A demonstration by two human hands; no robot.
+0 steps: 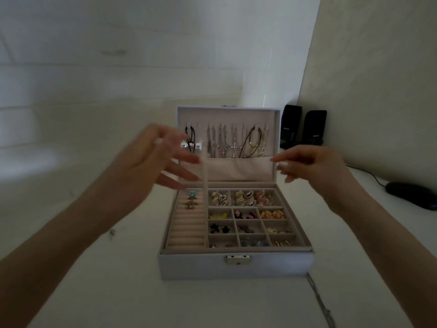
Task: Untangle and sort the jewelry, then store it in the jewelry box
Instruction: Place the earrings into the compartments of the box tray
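Observation:
The grey jewelry box (236, 266) stands open on the white table, its lid (227, 112) upright. Several necklaces (227, 143) hang inside the lid above a beige pocket (238, 170). The tray holds rings (191, 200) in the left roll section and earrings (246, 216) in small compartments. My left hand (151, 162) is blurred, its fingers spread in front of the lid's left side, holding nothing. My right hand (312, 166) pinches the pocket's upper right corner. A pale strap (204, 171) runs from the lid to the tray.
A thin chain (316, 297) lies on the table by the box's front right corner. A small dark piece (111, 233) lies to the left under my left forearm. Two black speakers (302, 126) stand in the back corner, and a black mouse (411, 195) lies at the right.

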